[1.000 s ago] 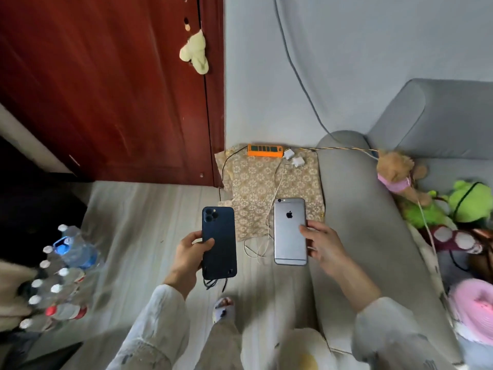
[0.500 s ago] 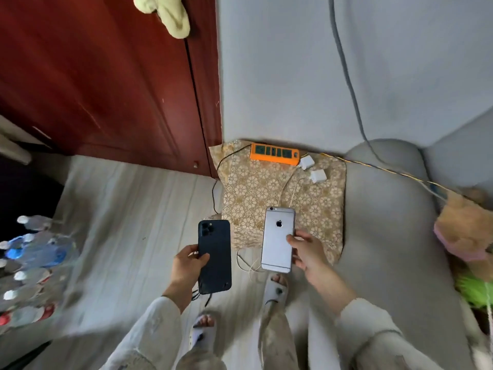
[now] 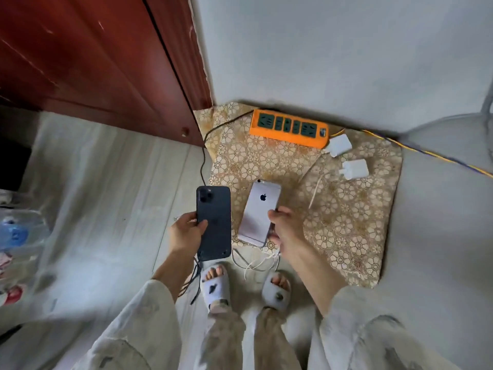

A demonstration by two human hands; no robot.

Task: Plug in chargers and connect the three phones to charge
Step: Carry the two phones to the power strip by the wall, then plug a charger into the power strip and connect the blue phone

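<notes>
- One view only, from the person's head, so no second view shares the scene.
- It looks steeply down and a little forward, along the body to the feet in slippers (image 3: 216,287) at lower centre.
- The floor (image 3: 106,182) fills the left and lower middle; the wall (image 3: 320,49) and a red door (image 3: 93,62) rise across the top.
- The wide lens bends the edges: door frame and wall lean outward.
- Nearest the lens are the sleeves (image 3: 138,324) at the bottom; the left hand (image 3: 186,233) and right hand (image 3: 286,228) sit mid-frame.
- Further off, a patterned cloth (image 3: 346,222) and orange power strip (image 3: 289,128) lie by the wall.
- The far left is blurred.
</notes>
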